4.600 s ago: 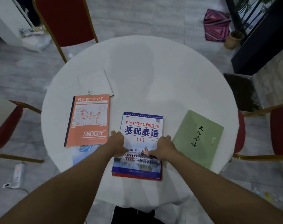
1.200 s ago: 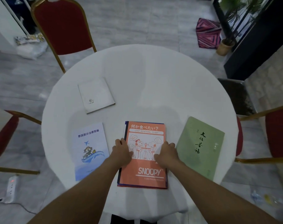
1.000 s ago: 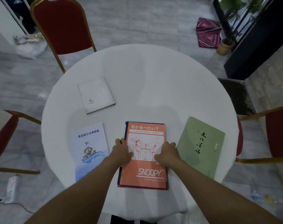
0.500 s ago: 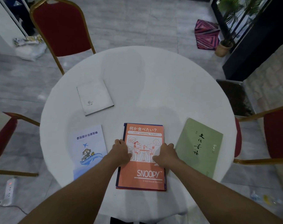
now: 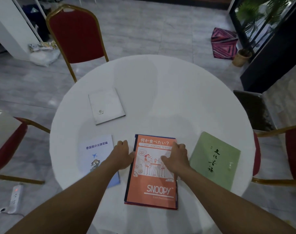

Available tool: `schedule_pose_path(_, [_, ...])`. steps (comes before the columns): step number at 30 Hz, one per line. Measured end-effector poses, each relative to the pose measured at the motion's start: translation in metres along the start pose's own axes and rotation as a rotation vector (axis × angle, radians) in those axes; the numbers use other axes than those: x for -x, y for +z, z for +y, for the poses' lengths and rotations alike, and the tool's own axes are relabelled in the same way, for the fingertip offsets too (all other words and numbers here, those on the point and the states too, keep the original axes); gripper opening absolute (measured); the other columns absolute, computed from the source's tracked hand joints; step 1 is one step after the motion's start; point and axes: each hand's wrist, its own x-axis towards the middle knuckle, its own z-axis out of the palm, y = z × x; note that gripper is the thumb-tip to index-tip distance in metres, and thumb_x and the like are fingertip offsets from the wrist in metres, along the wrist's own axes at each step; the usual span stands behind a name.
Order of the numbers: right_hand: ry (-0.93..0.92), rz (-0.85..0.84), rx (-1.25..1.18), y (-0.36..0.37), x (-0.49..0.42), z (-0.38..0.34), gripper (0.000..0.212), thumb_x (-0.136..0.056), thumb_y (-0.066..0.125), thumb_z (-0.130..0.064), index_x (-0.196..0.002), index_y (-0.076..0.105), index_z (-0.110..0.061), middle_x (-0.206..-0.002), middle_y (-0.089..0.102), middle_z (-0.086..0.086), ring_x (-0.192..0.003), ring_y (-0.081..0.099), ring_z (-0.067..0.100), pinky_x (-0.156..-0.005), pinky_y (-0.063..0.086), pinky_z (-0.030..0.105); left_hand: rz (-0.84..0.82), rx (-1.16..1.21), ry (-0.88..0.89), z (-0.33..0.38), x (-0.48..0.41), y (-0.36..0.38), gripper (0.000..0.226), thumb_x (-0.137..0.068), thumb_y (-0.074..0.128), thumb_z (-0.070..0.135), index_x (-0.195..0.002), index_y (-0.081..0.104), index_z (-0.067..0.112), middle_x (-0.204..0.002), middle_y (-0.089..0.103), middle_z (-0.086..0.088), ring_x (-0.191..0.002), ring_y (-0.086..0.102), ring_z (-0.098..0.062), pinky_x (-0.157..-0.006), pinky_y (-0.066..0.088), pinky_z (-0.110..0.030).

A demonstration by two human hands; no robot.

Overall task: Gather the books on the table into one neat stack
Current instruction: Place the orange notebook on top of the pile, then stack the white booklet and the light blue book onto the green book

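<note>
Both hands flat beside orange book (image 5: pixel 152 174)

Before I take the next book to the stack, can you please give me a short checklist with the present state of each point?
1. Stack edges aligned under the orange Snoopy book: not ok, dark and red edges show at its left and bottom.
2. Left hand free: ok, it lies beside the stack.
3. Right hand free: not ok, it lies flat on the cover.
4. Blue booklet reachable: ok, beside the left hand.
5. Green book and white book loose: ok, both lie alone.
</note>
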Motion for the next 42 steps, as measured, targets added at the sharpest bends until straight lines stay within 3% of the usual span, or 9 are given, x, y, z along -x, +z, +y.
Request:
schedule_pose_path(3, [-0.052,0.023,-0.041,0.0,-0.012,-0.022,0.05,-0.088,0.069,-0.034,-0.128,0.045,-0.018,-0.131,0.042,0.006,-0.123,0.048,0.025,-0.101,0.049,0.038,0.078,0.027,-0.018,-0.012,-0.011,-0.021,0.058,-0.098,0.048,0.035,-0.142,0.034,-0.001,-0.144,0.039,-0.022,-0.134,0.04,-0.035,-0.108,0.036,-0.041])
schedule_pose_path(7, [-0.109,-0.067,-0.11,0.008,-0.031,-0.06,0.076,-0.091,0.066,-0.038,-0.154,0.031,-0.014,-0.151,0.032,0.006,-0.14,0.038,0.024,-0.112,0.038,0.036,0.141,0.05,-0.056,-0.032,-0.032,-0.048,0.057,-0.098,0.049,0.035,-0.138,0.038,-0.005,-0.139,0.042,-0.025,-0.128,0.043,-0.04,-0.105,0.036,-0.042])
schedule_pose_path(18, [-0.211,-0.184,-0.097,0.052,-0.109,-0.182,0.076,-0.092,0.065,-0.041,-0.155,0.032,-0.011,-0.154,0.037,0.007,-0.141,0.04,0.023,-0.112,0.033,0.031,0.204,0.149,-0.235,-0.099,-0.113,-0.102,0.058,-0.095,0.054,0.039,-0.129,0.043,-0.007,-0.131,0.041,-0.026,-0.123,0.043,-0.04,-0.101,0.039,-0.042])
schedule_pose_path(25, [-0.097,-0.172,-0.079,0.086,-0.147,-0.229,0.066,-0.086,0.072,-0.041,-0.137,0.046,-0.008,-0.14,0.043,0.016,-0.134,0.041,0.033,-0.109,0.038,0.037,0.176,0.299,-0.323,-0.117,-0.159,-0.108,0.062,-0.093,0.056,0.038,-0.135,0.038,-0.004,-0.137,0.037,-0.024,-0.127,0.043,-0.039,-0.102,0.04,-0.042])
schedule_pose_path(30, [-0.024,-0.182,-0.087,0.09,-0.158,-0.235,0.063,-0.087,0.072,-0.032,-0.139,0.046,-0.01,-0.137,0.05,0.016,-0.129,0.049,0.033,-0.108,0.042,0.041,0.203,0.327,-0.384,-0.117,-0.172,-0.113,0.057,-0.09,0.059,0.022,-0.132,0.037,-0.009,-0.134,0.043,-0.025,-0.127,0.042,-0.038,-0.104,0.037,-0.04])
schedule_pose_path(36, [0.091,-0.274,-0.351,0.079,-0.16,-0.23,0.052,-0.079,0.074,-0.009,-0.121,0.044,-0.009,-0.118,0.061,0.012,-0.105,0.064,0.027,-0.093,0.057,0.044,0.168,0.299,-0.418,-0.111,-0.17,-0.113,0.055,-0.084,0.06,0.016,-0.13,0.042,-0.009,-0.135,0.043,-0.022,-0.129,0.039,-0.035,-0.107,0.036,-0.037])
schedule_pose_path(39, [0.106,-0.343,-0.532,0.077,-0.152,-0.221,0.053,-0.075,0.078,-0.002,-0.114,0.044,-0.011,-0.118,0.061,0.016,-0.108,0.066,0.031,-0.092,0.058,0.052,0.154,0.431,-0.424,-0.112,-0.165,-0.113,0.054,-0.081,0.06,0.014,-0.126,0.047,-0.011,-0.132,0.047,-0.025,-0.124,0.048,-0.038,-0.099,0.046,-0.042])
schedule_pose_path(42, [0.101,-0.418,-0.668,0.074,-0.142,-0.212,0.053,-0.075,0.08,0.002,-0.111,0.044,-0.015,-0.119,0.063,0.019,-0.108,0.068,0.033,-0.092,0.058,0.053,0.156,0.632,-0.423,-0.116,-0.153,-0.116,0.054,-0.079,0.064,0.016,-0.122,0.046,-0.012,-0.121,0.059,-0.025,-0.105,0.062,-0.034,-0.076,0.053,-0.037])
